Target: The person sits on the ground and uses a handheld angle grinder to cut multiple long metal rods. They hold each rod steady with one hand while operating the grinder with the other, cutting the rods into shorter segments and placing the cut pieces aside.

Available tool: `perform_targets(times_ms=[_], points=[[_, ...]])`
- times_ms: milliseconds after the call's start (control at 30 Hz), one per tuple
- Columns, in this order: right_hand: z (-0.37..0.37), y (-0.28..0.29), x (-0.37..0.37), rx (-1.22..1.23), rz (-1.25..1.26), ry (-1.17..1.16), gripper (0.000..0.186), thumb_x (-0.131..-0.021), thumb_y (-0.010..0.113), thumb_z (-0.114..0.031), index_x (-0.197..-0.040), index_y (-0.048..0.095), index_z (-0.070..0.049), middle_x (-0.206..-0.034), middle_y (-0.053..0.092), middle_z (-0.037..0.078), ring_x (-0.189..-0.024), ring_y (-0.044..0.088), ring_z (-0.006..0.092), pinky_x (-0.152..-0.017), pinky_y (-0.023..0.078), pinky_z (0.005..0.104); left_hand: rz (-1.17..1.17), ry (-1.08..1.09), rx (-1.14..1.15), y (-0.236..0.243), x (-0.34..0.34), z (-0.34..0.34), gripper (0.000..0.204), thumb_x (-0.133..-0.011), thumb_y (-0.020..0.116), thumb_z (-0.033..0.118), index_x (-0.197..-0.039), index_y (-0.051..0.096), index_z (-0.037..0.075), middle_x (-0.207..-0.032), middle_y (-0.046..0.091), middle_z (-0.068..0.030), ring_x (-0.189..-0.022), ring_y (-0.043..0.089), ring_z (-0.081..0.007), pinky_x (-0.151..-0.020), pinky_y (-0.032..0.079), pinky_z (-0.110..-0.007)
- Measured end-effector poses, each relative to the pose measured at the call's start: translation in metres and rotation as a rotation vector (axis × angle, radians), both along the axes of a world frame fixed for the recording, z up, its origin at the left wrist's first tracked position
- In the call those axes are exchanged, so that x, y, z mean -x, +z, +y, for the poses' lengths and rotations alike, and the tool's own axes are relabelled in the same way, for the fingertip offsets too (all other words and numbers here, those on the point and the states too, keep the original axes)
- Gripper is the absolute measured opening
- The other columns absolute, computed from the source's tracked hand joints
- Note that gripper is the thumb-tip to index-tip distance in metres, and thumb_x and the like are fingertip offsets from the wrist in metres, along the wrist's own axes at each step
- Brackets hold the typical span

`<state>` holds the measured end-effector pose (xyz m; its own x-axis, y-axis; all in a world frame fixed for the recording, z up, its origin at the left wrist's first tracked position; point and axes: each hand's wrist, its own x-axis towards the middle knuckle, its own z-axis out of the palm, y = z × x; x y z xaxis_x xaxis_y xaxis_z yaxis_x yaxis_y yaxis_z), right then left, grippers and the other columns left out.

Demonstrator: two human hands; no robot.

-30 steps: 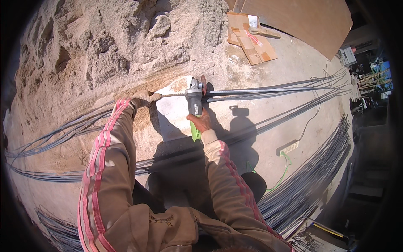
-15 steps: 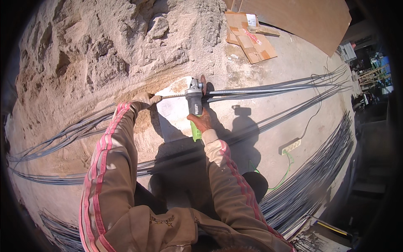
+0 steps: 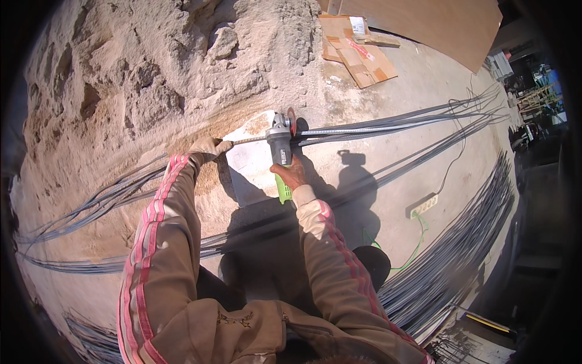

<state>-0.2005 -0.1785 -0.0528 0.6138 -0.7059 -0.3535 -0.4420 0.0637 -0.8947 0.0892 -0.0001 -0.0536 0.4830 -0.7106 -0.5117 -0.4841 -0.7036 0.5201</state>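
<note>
My right hand (image 3: 291, 174) is closed round the body of an angle grinder (image 3: 280, 148), dark grey with a green rear end and a silver gear head. Its reddish disc (image 3: 292, 121) stands on edge at the rebar. With my gloved left hand (image 3: 210, 147) I grip a ribbed steel rebar (image 3: 248, 141), which runs right behind the grinder head. A white sheet (image 3: 242, 173) lies on the ground beneath the rebar and the grinder. Whether the disc touches the steel, I cannot tell.
A rough heap of sand (image 3: 139, 73) rises at the far left. Bundled rebars (image 3: 388, 128) stretch to the right, and a larger pile (image 3: 448, 255) lies near right. A white power strip (image 3: 424, 205) with a green cord, flattened cardboard (image 3: 361, 54) and a brown board (image 3: 436, 27) lie around.
The view has shifted slightly. Both hands, the grinder and the rebar keep nearly the same places relative to each other.
</note>
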Motion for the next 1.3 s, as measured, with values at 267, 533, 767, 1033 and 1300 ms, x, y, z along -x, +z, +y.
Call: perform_targets(times_ms=[267,533,767,1033,1300], points=[[-0.002,0.009,0.003,-0.025,0.02,0.015,0.058,-0.068,0.088,-0.024,-0.118,0.069,-0.002,-0.101,0.073,0.01,-0.09,0.069,0.0235,-0.082,0.054,0.0369,-0.066,-0.043,-0.094,0.014,0.006,-0.003,0.084,-0.087,0.05,0.08,-0.115,0.078,0.006,-0.101,0.076,-0.0229,-0.103,0.072,-0.0396,-0.091,0.053,-0.048],[-0.006,-0.01,0.003,-0.003,0.061,-0.006,0.058,-0.066,0.088,-0.028,-0.115,0.069,-0.003,-0.098,0.073,0.01,-0.089,0.068,0.0225,-0.081,0.054,0.0369,-0.129,0.0,-0.11,0.018,0.014,-0.007,0.081,-0.089,0.05,0.08,-0.103,0.081,0.006,-0.094,0.079,-0.0154,-0.102,0.074,-0.0346,-0.093,0.054,-0.044],[-0.005,-0.012,0.001,-0.012,0.017,-0.006,0.055,-0.066,0.088,-0.026,-0.113,0.069,-0.004,-0.097,0.072,0.009,-0.088,0.068,0.0215,-0.081,0.054,0.0364,-0.118,-0.013,-0.113,0.016,0.012,-0.002,0.082,-0.089,0.048,0.082,-0.094,0.083,0.008,-0.092,0.079,-0.0146,-0.102,0.074,-0.0349,-0.094,0.053,-0.044],[-0.007,-0.016,0.004,0.011,0.023,0.007,0.068,-0.062,0.085,-0.04,-0.116,0.068,-0.002,-0.106,0.073,0.02,-0.099,0.071,0.0347,-0.088,0.055,0.0429,-0.124,-0.026,-0.108,0.012,0.012,-0.005,0.085,-0.089,0.045,0.085,-0.092,0.083,0.008,-0.092,0.079,-0.0145,-0.102,0.074,-0.0351,-0.094,0.054,-0.045],[-0.007,0.007,0.001,-0.022,0.027,0.041,0.067,-0.062,0.085,-0.04,-0.114,0.07,-0.002,-0.106,0.074,0.019,-0.098,0.072,0.0333,-0.088,0.056,0.0421,-0.132,-0.059,-0.072,0.013,0.011,0.001,0.082,-0.09,0.048,0.08,-0.102,0.081,0.006,-0.093,0.077,-0.0227,-0.097,0.073,-0.0404,-0.09,0.055,-0.049]])
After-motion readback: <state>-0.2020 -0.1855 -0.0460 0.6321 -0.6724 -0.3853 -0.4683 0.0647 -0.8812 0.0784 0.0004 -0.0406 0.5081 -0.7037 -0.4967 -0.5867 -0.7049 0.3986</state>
